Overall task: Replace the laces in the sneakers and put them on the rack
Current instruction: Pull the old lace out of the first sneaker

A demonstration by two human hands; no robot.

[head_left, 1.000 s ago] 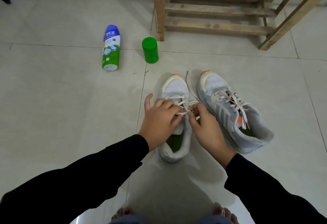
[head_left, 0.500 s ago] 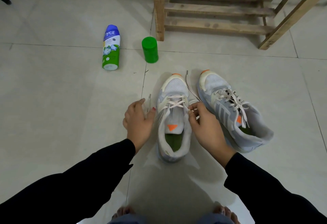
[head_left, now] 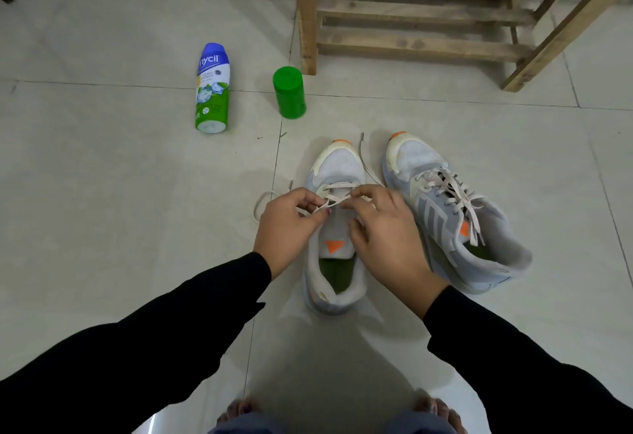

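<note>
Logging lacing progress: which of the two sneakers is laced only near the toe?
The sneaker on the left: its lace crosses only near the toe, tongue bare. The sneaker on the right is laced to the top.

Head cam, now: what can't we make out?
Head view: the left hand and right hand cover the upper eyelets of the half-laced sneaker, so how far its lace is threaded is hidden.
Head view: the rack is cut off by the top edge.
Head view: the bottle label's print is too small.
</note>
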